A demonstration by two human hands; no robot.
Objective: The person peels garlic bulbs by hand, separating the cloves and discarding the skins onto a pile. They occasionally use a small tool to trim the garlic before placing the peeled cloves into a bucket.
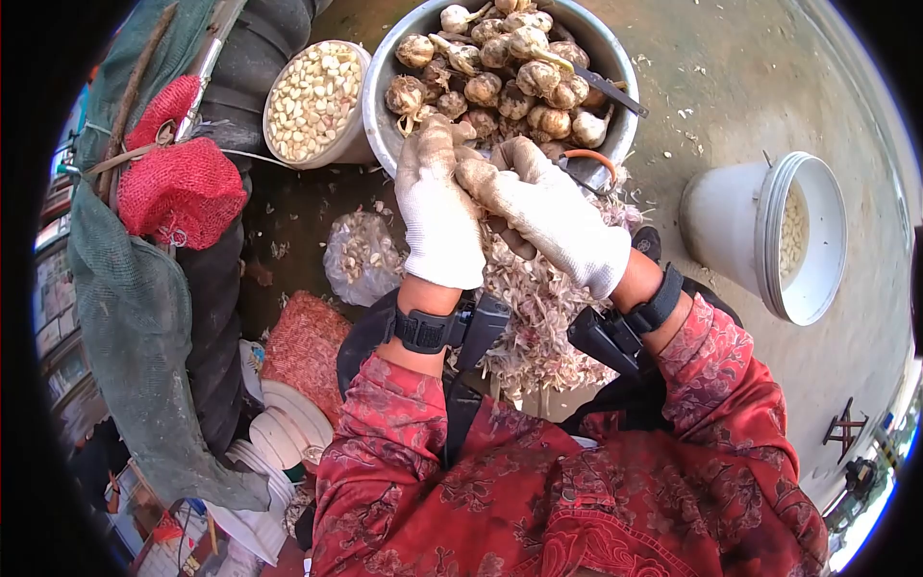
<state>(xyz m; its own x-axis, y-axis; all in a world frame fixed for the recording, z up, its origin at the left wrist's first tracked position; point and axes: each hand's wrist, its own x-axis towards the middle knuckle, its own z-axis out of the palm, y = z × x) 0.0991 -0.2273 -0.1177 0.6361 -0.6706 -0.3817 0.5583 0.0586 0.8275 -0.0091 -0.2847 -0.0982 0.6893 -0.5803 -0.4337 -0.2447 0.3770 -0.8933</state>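
My left hand (438,207) and my right hand (548,212), both in soiled white gloves, meet just in front of the metal basin (378,106). Their fingers are curled together, hiding whatever lies between them. Dirty garlic bulbs (514,91) fill the basin. A dark flat-handled tool (615,94), perhaps a knife, rests across the bulbs and the right rim. Close to my right hand, an orange-handled tool (591,159) sits at the basin's near edge. Below my hands is a heap of garlic skins (538,317).
At the left stands a bucket of peeled cloves (312,101). A white bucket (726,216) lies tilted at the right with cloves inside. A clear plastic bag (361,260), a red mesh sack (306,351) and green netting (135,317) are on the left.
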